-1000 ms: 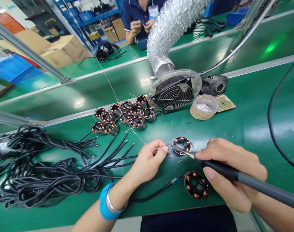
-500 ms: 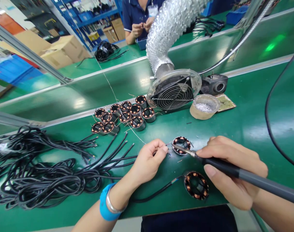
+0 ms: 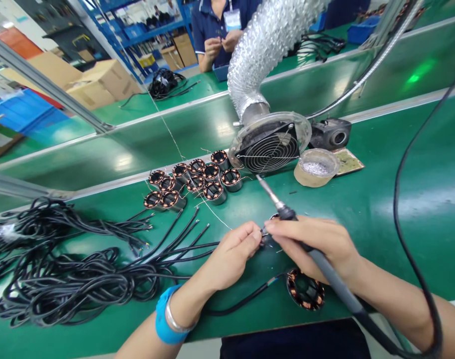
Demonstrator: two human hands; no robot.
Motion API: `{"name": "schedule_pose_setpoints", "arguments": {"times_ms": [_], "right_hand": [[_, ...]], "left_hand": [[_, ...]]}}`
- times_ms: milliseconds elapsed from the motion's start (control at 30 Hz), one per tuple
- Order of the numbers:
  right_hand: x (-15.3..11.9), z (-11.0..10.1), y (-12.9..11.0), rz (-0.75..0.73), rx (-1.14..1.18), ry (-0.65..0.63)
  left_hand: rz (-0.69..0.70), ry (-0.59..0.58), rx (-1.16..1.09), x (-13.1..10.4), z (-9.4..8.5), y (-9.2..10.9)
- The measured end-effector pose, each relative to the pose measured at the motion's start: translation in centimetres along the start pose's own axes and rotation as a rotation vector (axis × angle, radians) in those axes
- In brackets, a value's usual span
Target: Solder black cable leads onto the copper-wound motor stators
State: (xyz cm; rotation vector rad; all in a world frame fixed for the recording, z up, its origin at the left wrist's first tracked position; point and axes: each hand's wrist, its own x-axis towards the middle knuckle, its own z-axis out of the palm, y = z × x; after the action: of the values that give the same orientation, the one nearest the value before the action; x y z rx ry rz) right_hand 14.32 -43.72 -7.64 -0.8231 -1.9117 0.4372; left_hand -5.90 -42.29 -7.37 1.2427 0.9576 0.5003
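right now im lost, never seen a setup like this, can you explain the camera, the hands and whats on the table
A camera worn on a person's head took this, looking forward and down. Their bare right hand holds a pen-like tool with a metal tip, probably a soldering iron. A fine strand runs down to their left hand, which pinches something mostly hidden. On the green bench are black cables, a cluster of copper-wound cores, another core near the front edge, and a tub of shiny bits. At the back is a fan with a silver duct; farther off is another person.
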Motion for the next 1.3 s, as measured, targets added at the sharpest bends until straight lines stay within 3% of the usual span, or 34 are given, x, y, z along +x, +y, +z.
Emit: {"name": "schedule_pose_setpoints", "arguments": {"times_ms": [133,300,433,567,667,767,933,1133,1300], "right_hand": [[0.3,0.6,0.5,-0.127,-0.023,-0.044],[0.2,0.1,-0.3,-0.088,-0.046,0.013],[-0.1,0.1,-0.8,-0.085,-0.063,-0.036],[-0.5,0.8,-0.8,-0.091,-0.138,0.020],[-0.6,1.1,-0.8,-0.080,-0.190,0.085],[-0.6,0.6,-0.9,-0.004,-0.154,0.094],[-0.6,-0.1,-0.7,0.135,-0.015,-0.059],[-0.5,1.0,0.1,0.225,-0.028,0.102],[-0.4,0.6,0.1,0.118,0.004,0.036]], "left_hand": [[0.046,-0.040,0.137,-0.5,-0.1,0.7],[0.111,0.029,0.393,-1.0,-0.1,1.8],[0.068,0.033,0.216,-0.7,0.1,1.2],[-0.089,-0.013,-0.128,0.0,0.5,0.5],[-0.162,0.000,-0.258,0.3,1.1,0.4],[-0.142,0.089,-0.270,0.3,1.6,0.5],[-0.114,0.183,-0.197,0.1,1.9,0.3],[-0.093,0.292,-0.150,0.2,2.5,-0.3],[-0.071,0.328,-0.126,0.3,2.9,-0.3]]}}
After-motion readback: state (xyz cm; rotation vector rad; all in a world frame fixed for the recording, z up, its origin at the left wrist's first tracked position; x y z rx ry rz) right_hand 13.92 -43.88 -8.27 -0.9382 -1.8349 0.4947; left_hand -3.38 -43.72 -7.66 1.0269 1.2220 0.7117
